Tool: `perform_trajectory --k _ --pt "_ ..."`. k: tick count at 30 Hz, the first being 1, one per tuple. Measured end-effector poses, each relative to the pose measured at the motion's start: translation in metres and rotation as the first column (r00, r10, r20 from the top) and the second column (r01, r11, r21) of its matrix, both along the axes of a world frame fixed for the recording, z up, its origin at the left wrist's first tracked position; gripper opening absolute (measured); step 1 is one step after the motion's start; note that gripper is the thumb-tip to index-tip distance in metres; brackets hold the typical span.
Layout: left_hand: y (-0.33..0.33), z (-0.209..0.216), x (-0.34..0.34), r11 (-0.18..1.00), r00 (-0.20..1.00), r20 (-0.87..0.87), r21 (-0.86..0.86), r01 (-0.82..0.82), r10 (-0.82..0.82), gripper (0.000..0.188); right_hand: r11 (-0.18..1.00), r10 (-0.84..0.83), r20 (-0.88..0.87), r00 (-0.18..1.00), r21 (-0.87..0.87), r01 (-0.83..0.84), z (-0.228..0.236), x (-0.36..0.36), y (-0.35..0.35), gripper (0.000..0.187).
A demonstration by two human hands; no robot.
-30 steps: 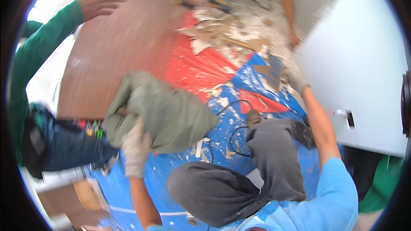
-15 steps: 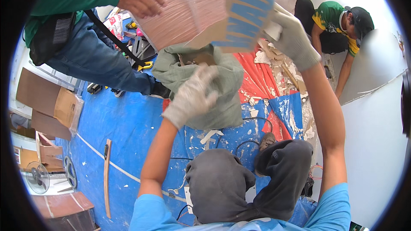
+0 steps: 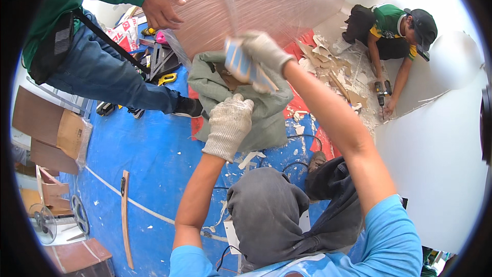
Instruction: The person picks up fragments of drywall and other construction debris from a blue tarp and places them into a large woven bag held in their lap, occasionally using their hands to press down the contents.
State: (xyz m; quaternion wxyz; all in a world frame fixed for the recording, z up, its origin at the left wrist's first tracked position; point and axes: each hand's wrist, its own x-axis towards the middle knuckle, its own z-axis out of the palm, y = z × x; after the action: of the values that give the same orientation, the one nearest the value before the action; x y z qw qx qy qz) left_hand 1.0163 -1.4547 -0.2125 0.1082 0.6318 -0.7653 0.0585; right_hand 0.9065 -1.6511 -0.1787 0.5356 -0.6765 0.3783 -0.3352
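Note:
A grey-green cloth sack [image 3: 269, 123] stands on the floor before my knees, its mouth gaping upward. My left hand [image 3: 229, 125], in a dusty knit work glove, is closed on the sack's near rim. Above the mouth, my right hand [image 3: 264, 54], gloved too, holds a cardboard piece [image 3: 245, 66] with blue print, tilted down toward the opening. Both hand and cardboard are slightly blurred. More brown material shows inside the sack, too shaded to make out fully.
Torn scraps [image 3: 343, 79] lie beyond the sack, near a crouching co-worker with a drill [image 3: 380, 92]. Another person [image 3: 102, 56] stands at left, by tools and a yellow-handled tool [image 3: 167, 79]. A wooden strip [image 3: 126, 215] lies on the blue sheet [image 3: 154, 169].
My right hand has brought the cardboard down and left to the sack's mouth. My left hand has gone from loosely spread to closed on the rim. The crouching co-worker's drill now shows.

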Motion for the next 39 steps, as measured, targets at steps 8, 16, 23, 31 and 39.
perform_trajectory --k 8,16,23,31,39 --pt "0.018 0.005 -0.004 0.993 0.998 -0.054 -0.111 0.04 -0.046 0.02 0.801 0.162 -0.751 0.64 -0.279 -0.53 -0.043 0.006 0.034 0.033" --pt "0.012 0.032 0.025 0.952 0.957 -0.259 -0.301 0.05 -0.132 0.043 0.864 0.043 -0.548 0.835 -0.4 -0.307 -0.049 -0.065 0.013 0.032" --pt "-0.116 0.095 0.011 0.818 0.947 -0.154 -0.554 0.153 -0.281 0.035 0.903 -0.108 -0.89 0.444 -0.275 -0.331 -0.166 -0.188 -0.044 0.037" --pt "-0.315 0.07 -0.005 0.873 0.81 0.58 -0.437 0.217 0.089 0.059 0.906 -0.385 -0.745 0.544 -0.418 0.069 -0.327 -0.297 -0.158 0.051" --pt "-0.395 0.043 0.074 0.819 0.523 0.779 -0.522 0.236 0.346 0.066 0.735 -0.535 -0.685 0.496 -0.088 0.672 -0.393 -0.457 -0.307 0.07"
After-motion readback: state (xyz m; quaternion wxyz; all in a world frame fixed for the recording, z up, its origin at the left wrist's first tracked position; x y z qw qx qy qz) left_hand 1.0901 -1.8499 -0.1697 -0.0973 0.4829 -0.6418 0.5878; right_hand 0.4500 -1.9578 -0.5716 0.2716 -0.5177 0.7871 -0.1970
